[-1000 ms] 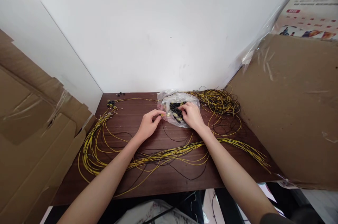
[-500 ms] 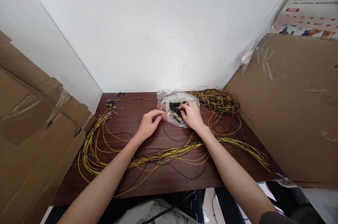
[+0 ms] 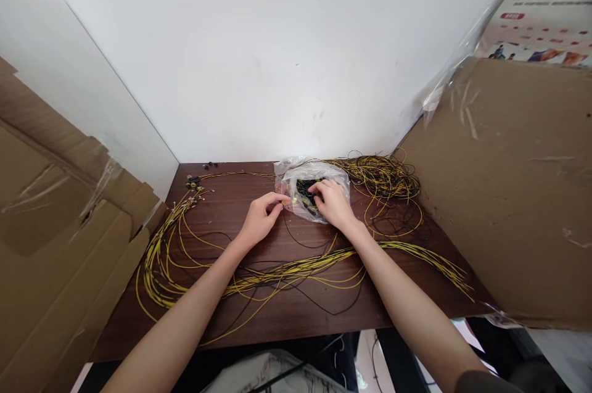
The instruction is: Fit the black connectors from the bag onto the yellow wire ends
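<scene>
A clear plastic bag [image 3: 316, 215] lies spread at the back middle of the dark brown table, holding many small black parts [image 3: 304, 188] and some yellowish ones. My left hand [image 3: 263, 215] is at the bag's left edge, index finger stretched and thumb beneath. A small yellowish bit shows at its fingertips, too small to name, and a thin dark wire [image 3: 296, 241] curves down from near there. Over the bag's right side, my right hand [image 3: 335, 203] has its fingers parted and bent among the black parts. Nothing can be seen held in it.
Yellow and black wires [image 3: 296, 271] stretch across the table in front, bending up at left. A tangled wire heap [image 3: 383, 176] sits at back right. Small black pieces [image 3: 194, 182] lie at back left. Cardboard panels [image 3: 509, 195] flank both sides; a white wall [image 3: 296, 72] stands behind.
My right hand has shifted slightly left over the black parts in the bag, its fingers a little more apart. My left hand stays almost still.
</scene>
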`<state>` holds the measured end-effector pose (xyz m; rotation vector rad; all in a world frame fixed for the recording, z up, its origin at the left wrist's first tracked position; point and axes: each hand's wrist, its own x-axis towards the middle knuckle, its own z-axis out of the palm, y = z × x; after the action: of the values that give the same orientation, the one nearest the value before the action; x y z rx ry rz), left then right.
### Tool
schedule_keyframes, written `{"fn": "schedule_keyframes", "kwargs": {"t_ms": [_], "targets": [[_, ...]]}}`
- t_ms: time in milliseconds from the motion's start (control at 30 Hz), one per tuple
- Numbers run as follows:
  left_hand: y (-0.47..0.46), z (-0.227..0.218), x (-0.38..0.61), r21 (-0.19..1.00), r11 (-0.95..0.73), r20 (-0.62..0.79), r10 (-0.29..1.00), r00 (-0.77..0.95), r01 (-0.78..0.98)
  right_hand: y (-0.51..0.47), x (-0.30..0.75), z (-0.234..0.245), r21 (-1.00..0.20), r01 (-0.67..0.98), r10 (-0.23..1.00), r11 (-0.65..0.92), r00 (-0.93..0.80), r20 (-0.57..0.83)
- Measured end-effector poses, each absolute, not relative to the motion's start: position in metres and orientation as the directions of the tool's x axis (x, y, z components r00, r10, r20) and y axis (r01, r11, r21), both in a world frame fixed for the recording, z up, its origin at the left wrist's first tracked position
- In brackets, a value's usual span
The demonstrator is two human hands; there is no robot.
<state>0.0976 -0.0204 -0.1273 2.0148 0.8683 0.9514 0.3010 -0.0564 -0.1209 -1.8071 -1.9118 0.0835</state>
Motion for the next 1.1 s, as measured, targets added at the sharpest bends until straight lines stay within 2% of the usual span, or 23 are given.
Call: {"fn": "schedule_keyframes", "kwargs": {"t_ms": [567,1100], "targets": [[-0.0222,-0.1245,0.0989,0.820,-0.505,0.334,0.804,0.492,0.269,-0.0575,0.3019,-0.1185,-0.426,0.895,0.952,0.128,0.008,0.305],[-0.0213,-0.1265,0.0986,0.821,-0.503,0.332,0.805,0.493,0.269,-0.0560,0.3020,-0.1219,-0.531,0.815,0.887,0.232,0.046,0.459]]}}
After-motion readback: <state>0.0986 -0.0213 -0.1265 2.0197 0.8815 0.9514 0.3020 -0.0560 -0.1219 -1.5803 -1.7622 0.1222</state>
